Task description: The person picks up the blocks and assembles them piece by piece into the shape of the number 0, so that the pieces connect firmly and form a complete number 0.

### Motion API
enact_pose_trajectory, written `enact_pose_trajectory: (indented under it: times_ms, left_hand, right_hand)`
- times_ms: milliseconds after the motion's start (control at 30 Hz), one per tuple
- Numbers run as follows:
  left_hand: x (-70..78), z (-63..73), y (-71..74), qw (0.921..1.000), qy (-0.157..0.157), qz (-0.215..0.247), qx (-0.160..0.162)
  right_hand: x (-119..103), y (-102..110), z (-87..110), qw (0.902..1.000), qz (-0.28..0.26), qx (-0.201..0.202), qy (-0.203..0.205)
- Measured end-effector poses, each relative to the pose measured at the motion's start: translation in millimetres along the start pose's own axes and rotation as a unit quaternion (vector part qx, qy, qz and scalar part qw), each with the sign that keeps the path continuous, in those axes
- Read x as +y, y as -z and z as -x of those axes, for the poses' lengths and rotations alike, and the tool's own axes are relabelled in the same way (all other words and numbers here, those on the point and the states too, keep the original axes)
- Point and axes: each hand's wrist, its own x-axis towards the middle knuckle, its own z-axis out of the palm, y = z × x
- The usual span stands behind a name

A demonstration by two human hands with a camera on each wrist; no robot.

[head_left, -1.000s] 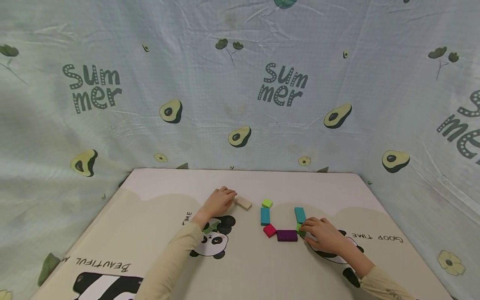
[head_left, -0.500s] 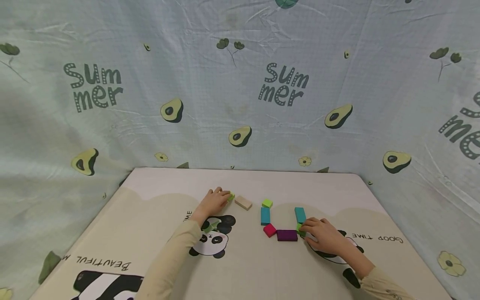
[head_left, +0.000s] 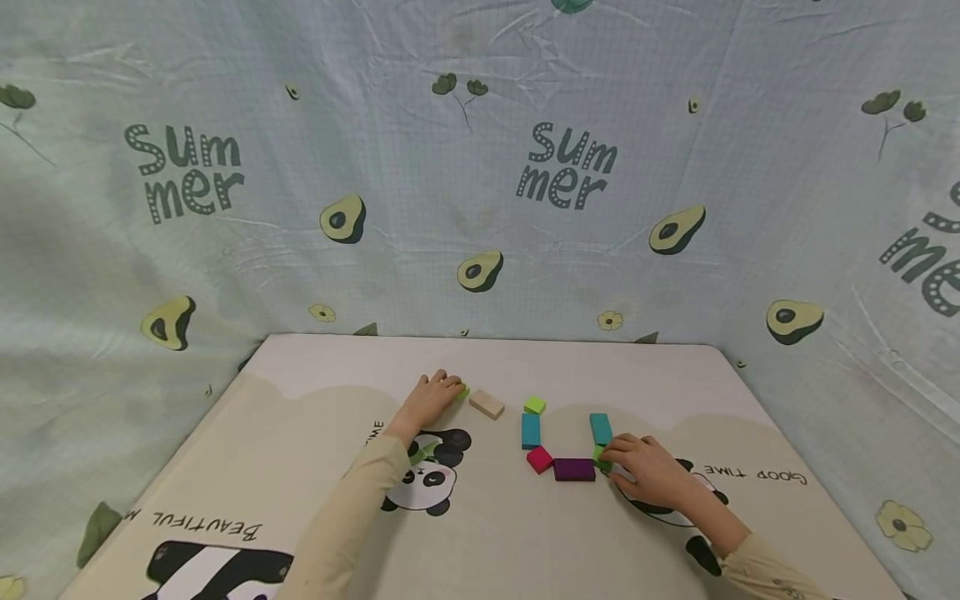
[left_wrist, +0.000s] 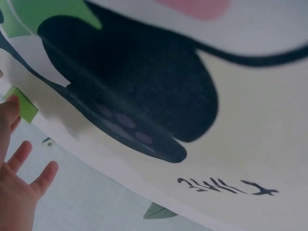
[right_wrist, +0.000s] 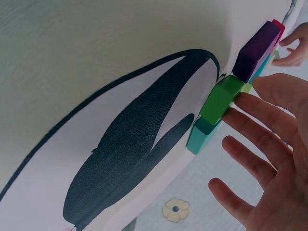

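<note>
3 green blocks [head_left: 535, 406], 2 teal blocks [head_left: 531, 432], 1 red block [head_left: 539, 460], 1 purple block [head_left: 574, 470], 1 tan block [head_left: 487, 404]: 8 total. 1 left hand [head_left: 429, 402], 1 right hand [head_left: 648, 473]. 1 surface [head_left: 487, 542]. Backdrop [head_left: 420, 167]: 5 big avocado prints [head_left: 480, 271], 3 "summer" prints [head_left: 566, 165], 1 cut off.

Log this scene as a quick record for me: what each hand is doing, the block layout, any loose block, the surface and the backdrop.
Left hand: fingers on a lime block; whether it pinches it is unclear
Right hand: fingertips touching a green block
Block layout: U shape; from its far left end, lime piece, teal block, red block, purple block, the green block, second teal block
Loose block: wooden block, between left hand and U
Surface: panda-print tabletop
Backdrop: cloth with avocados and "summer"
</note>
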Motion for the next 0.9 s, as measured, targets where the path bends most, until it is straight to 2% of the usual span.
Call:
enact_pose_trajectory:
  times_ms: [233,533,733,900]
  left_hand:
    - [-0.5,-0.8,-6.2,0.9994,0.015,-0.019,-0.023]
    - [-0.3,-1.1,-6.1,0.9989,-0.004,-0.047,0.002]
    - [0.1,-0.6,-2.2,0.9976,-0.012,-0.068,-0.004]
    - [0.7,0.7,-1.0,0.998,-0.012,-0.062,0.006]
  right_hand:
    - [-0.6,-1.2,0.6,1.0,-0.005,0.002,0.0]
    - [0.0,-2.4,1.2,1.0,-0.003,0.002,0.002]
    - [0.0,-1.4,1.1,1.0,-0.002,0.002,0.0]
    - [0.5,-2.1,1.0,1.0,-0.004,0.0,-0.002]
